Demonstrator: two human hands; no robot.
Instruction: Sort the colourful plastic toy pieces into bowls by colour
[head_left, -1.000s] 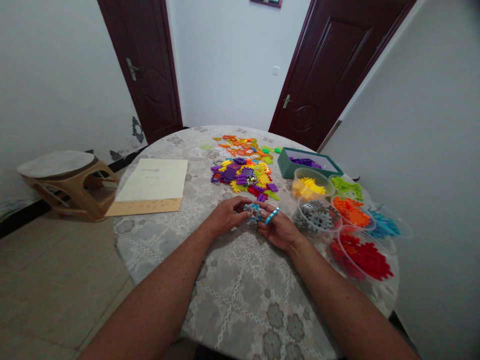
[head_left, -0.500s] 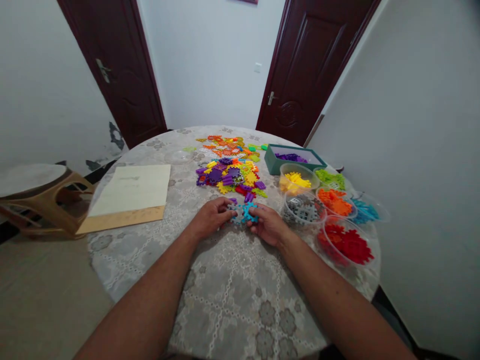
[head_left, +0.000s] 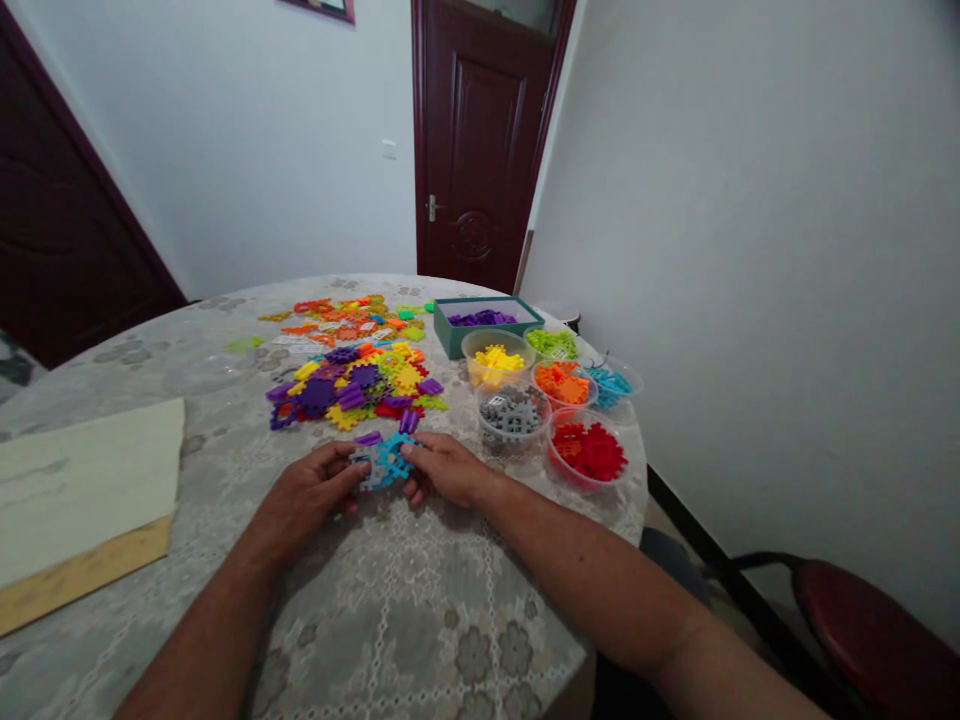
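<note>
My left hand (head_left: 309, 492) and my right hand (head_left: 442, 468) meet over the round table (head_left: 420, 610), both pinching a small cluster of blue and grey interlocking plastic pieces (head_left: 382, 462). The left fingers grip its left side, the right fingers its right side. The cluster rests low, close to the lace tablecloth. Just beyond it lies a pile of mixed purple, yellow, orange and red pieces (head_left: 352, 375).
Clear tubs hold sorted pieces: yellow (head_left: 496, 360), grey (head_left: 513, 414), orange (head_left: 562, 384), red (head_left: 592, 450), blue (head_left: 611, 380). A green box (head_left: 484, 320) holds purple pieces. A cream booklet (head_left: 75, 490) lies at left. A red chair (head_left: 877, 630) stands at lower right.
The view has swung to the right, bringing the chair into sight and pushing the booklet to the left edge. Both hands stay on the blue and grey cluster.
</note>
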